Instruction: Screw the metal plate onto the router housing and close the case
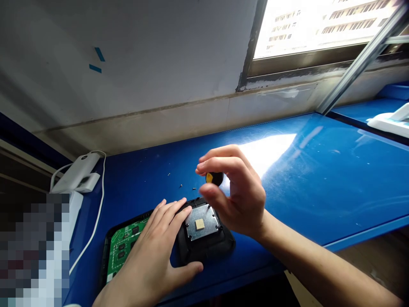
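A black device lies opened on the blue table, showing a green circuit board and a silver metal plate with a small tan square in its middle. My left hand rests flat across the device, fingers spread, holding it down. My right hand hovers above the plate, thumb and fingers pinched round the black and yellow handle of a small screwdriver, whose shaft points down toward the plate's far edge.
Three tiny screws lie loose on the table behind the device. A white power bank with a white cable sits at the left. A white object rests at the far right near the window.
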The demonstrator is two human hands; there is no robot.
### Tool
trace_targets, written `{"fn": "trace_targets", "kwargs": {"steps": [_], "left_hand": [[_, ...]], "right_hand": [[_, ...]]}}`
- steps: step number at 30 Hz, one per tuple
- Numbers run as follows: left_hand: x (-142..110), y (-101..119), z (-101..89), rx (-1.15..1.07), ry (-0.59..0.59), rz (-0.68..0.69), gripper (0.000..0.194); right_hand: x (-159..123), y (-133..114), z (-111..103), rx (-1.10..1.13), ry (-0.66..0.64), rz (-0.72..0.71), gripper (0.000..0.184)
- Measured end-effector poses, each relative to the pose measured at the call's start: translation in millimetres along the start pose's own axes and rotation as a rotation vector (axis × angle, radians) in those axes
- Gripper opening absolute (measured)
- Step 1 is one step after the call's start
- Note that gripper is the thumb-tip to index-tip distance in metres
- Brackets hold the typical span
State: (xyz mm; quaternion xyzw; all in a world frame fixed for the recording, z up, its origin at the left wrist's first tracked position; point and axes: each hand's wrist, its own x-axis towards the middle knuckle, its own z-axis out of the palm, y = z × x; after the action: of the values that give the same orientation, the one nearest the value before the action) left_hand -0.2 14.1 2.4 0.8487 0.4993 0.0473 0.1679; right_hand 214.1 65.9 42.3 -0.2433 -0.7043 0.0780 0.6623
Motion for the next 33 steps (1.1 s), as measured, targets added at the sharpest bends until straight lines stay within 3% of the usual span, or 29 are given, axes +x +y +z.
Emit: {"fn": "trace_targets", "kwargs": {"steps": [4, 8, 10, 13, 16, 21, 25, 28, 31, 33], "left_hand": [[-0.6, -0.3, 0.4, 0.007, -0.006, -0.01, 0.086], [-1.4, -2.1, 1.6, 0.013, 0.012, 0.014, 0.086], [-0.9, -2.0, 1.2, 0.022, 0.015, 0.023, 0.085], [0.5, -0.8, 0.1, 0.03, 0.013, 0.023, 0.084], [1.0, -0.4, 0.2, 0.018, 0.012, 0.008, 0.085], [-1.0, -1.0, 0.4, 0.006, 0.017, 0.003, 0.084], [-1.4, 0.4, -1.6, -0.006, -0.011, -0.007, 0.083], [-1.0, 1.0, -2.0, -0.008, -0.006, -0.01, 0.082], [-0.9, 0.7, -1.5, -0.019, 0.002, -0.009, 0.083], [-0.7, 0.5, -1.1, -0.029, 0.0, -0.01, 0.083]], "right_hand": [[1.8, -1.4, 0.8, -0.098, 0.043, -0.031, 0.016], [-4.5, -1.9, -2.1, 0.04, -0.029, 0.062, 0.035], [-5.1, -1.8, -3.0, 0.068, -0.05, 0.06, 0.029], [-2.2, -1.7, -1.9, -0.073, -0.018, -0.026, 0.016], [-1.4, -1.4, -0.1, -0.158, 0.03, -0.038, 0.019], [-5.2, 1.2, -0.8, 0.031, 0.001, 0.072, 0.033], [-1.6, 2.9, 1.0, -0.09, 0.066, 0.056, 0.013], [-1.5, 4.2, 2.4, -0.125, 0.074, 0.068, 0.018], [-4.8, 5.6, 1.1, 0.012, 0.021, 0.153, 0.034], [-6.0, 6.3, 0.0, 0.047, 0.012, 0.172, 0.031]]}}
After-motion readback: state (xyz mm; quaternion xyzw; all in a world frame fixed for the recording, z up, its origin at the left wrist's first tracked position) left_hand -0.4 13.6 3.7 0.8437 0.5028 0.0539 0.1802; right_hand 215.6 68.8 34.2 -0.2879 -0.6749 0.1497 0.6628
